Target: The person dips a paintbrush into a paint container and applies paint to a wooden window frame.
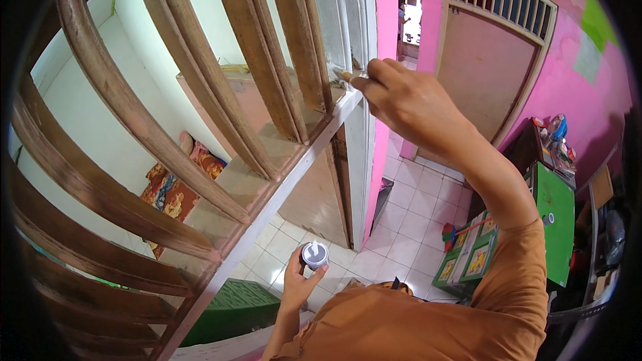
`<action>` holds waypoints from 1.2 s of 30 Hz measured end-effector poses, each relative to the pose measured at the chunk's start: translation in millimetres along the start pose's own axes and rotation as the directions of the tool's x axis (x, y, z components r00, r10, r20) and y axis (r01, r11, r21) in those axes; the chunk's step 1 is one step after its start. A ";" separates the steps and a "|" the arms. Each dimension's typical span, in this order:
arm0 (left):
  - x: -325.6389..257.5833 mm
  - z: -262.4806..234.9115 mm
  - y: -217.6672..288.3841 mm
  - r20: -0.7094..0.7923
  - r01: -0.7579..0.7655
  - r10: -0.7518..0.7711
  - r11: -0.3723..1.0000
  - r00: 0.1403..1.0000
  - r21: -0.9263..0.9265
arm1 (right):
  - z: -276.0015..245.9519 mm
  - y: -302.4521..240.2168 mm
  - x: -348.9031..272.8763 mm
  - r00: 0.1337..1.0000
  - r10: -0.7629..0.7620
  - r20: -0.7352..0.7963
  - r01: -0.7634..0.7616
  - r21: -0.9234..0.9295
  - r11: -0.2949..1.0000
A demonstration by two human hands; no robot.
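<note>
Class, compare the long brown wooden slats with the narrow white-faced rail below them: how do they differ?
Colour: the long wooden slats are brown, while the narrow rail has a white outer face.
Number: several slats, but one rail.
Pose: the slats stand in a row, while the rail runs across at their feet.
Both are long pieces.

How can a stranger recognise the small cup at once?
Find the wooden slats on the left, then the pale floor tiles below centre. Against them, the left hand holds the cup: small, round, pale-rimmed, with white inside, the only container held.
</note>
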State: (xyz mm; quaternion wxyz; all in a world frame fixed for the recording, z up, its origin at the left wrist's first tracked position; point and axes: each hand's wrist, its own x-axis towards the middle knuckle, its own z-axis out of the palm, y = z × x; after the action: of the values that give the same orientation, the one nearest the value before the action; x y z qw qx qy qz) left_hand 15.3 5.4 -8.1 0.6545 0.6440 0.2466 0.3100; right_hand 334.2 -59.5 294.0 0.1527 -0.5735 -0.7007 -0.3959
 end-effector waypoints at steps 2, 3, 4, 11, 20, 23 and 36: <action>0.9 -0.9 -2.0 0.018 0.003 -0.003 1.000 1.000 0.011 | 3.7 -1.0 -6.7 1.000 -0.003 0.025 0.003 -0.012 1.000; 0.3 -0.4 -1.1 0.013 0.002 -0.003 1.000 1.000 0.010 | 3.2 -1.8 -7.8 0.999 -0.016 0.050 0.017 -0.011 1.000; -0.2 0.1 0.5 0.007 -0.012 0.012 1.000 1.000 0.011 | -1.4 -3.3 -9.9 0.999 -0.021 0.049 0.022 -0.008 1.000; -0.2 -0.4 1.3 0.030 -0.006 0.006 1.000 1.000 -0.002 | -12.4 -3.9 -8.7 0.999 0.027 0.034 -0.028 0.015 1.000; 1.2 1.8 6.1 0.016 -0.002 0.002 1.000 1.000 -0.003 | -13.9 -8.6 -6.4 0.999 0.044 0.014 -0.044 0.032 0.999; 3.6 -1.3 0.9 0.040 -0.007 0.006 0.999 0.999 0.035 | 13.3 -3.1 -3.0 1.000 0.007 -0.006 -0.007 0.044 0.999; 3.9 -1.3 -6.4 0.025 -0.049 0.048 0.998 0.999 0.041 | -29.4 35.3 69.6 0.950 0.072 -0.303 -0.095 -0.061 0.994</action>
State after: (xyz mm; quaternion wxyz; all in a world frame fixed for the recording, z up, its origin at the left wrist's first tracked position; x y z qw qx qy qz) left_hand 17.6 9.2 -14.2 0.6362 0.6669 0.2291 0.3129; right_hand 339.2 -32.5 372.8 0.2524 -0.5413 -0.6293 -0.4973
